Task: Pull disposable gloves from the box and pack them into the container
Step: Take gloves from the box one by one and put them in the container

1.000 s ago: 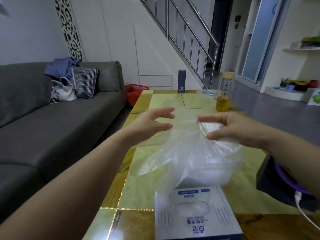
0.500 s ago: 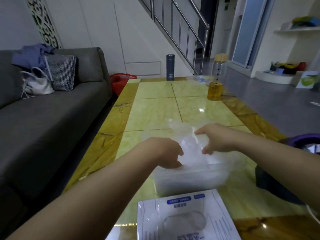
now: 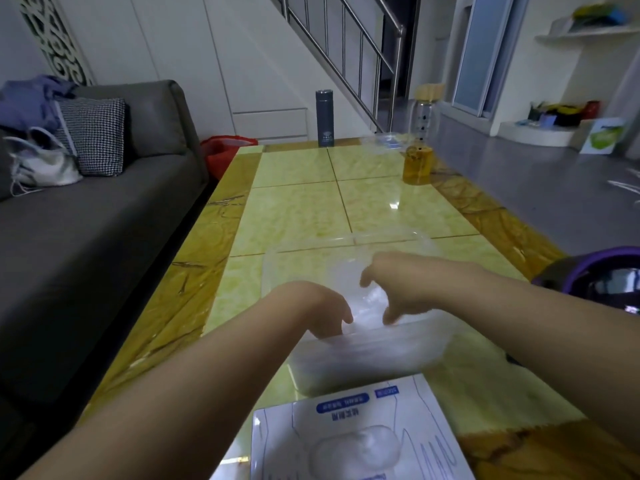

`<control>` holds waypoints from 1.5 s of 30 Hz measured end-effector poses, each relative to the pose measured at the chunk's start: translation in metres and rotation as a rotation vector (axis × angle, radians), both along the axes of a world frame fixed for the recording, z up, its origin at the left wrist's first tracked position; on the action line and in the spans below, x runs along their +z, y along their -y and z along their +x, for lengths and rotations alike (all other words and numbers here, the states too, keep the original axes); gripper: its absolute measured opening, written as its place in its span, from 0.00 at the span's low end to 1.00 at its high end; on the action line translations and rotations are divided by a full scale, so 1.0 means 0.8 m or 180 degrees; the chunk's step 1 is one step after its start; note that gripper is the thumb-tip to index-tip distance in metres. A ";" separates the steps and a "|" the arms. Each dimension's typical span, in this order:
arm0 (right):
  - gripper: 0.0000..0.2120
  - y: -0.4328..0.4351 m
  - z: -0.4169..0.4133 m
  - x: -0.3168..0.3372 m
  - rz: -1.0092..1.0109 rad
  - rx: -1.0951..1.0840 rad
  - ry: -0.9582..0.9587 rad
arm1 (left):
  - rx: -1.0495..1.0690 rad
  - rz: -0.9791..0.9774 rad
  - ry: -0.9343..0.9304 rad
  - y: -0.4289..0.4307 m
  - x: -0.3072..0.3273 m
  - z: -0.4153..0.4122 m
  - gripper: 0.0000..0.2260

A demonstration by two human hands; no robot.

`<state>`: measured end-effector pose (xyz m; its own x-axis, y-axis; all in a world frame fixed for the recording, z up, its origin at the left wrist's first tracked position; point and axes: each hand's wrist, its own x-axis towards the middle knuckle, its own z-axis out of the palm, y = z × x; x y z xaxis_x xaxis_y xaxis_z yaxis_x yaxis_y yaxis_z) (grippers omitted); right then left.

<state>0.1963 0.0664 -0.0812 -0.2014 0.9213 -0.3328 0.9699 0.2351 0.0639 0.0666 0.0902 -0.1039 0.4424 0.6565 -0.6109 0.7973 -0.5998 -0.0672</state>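
Note:
A clear plastic container (image 3: 346, 242) stands on the yellow tiled table, just beyond the white and blue glove box (image 3: 356, 431). Clear disposable gloves (image 3: 369, 306) lie bunched inside the container. My left hand (image 3: 317, 308) reaches down into it from the near left, fingers bent onto the gloves. My right hand (image 3: 394, 285) reaches in from the right, thumb and fingers pointing down at the same bunch. Whether either hand grips the film is hidden by the hands themselves. More glove film (image 3: 358, 448) shows in the box's oval opening.
At the table's far end stand a dark flask (image 3: 324, 118), a bottle of amber liquid (image 3: 419, 147) and a clear lid (image 3: 384, 143). A grey sofa (image 3: 86, 220) runs along the left. A purple and black object (image 3: 595, 275) sits at the table's right edge.
A second ago both hands held the gloves spread in the air above the container. They have come down, and the gloves now lie inside it under both hands.

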 end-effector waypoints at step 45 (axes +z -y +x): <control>0.04 0.163 -0.036 -0.066 0.0594 0.0719 -0.1352 | 0.0990 -0.0283 0.1785 0.159 -0.047 -0.090 0.30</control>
